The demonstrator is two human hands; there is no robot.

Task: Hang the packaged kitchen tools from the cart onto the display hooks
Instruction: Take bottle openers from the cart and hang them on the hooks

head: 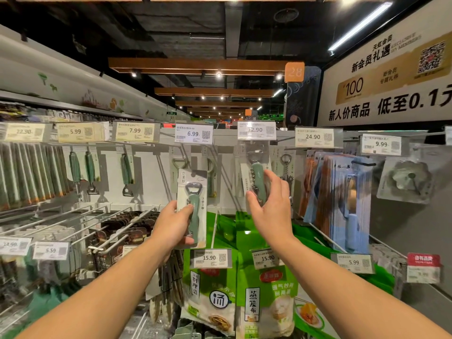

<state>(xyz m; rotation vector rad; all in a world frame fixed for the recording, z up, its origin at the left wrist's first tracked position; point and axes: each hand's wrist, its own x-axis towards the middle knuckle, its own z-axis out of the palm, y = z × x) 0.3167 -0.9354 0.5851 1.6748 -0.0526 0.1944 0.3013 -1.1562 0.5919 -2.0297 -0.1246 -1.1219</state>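
Across the far white pegboard wall [146, 167], hooks carried carded tools under price tags. Left of centre, the left hand [171, 226] gripped a green-handled bottle opener on its clear-fronted card [192, 209], held upright off the hooks. The right hand [271, 206], fingers spread wide, touched a hanging green-handled corkscrew package [256, 177].

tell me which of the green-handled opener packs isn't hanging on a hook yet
The bottle opener pack gripped in the left hand, below the 6.99 tag. The others hang from hooks, including the one at the right hand.
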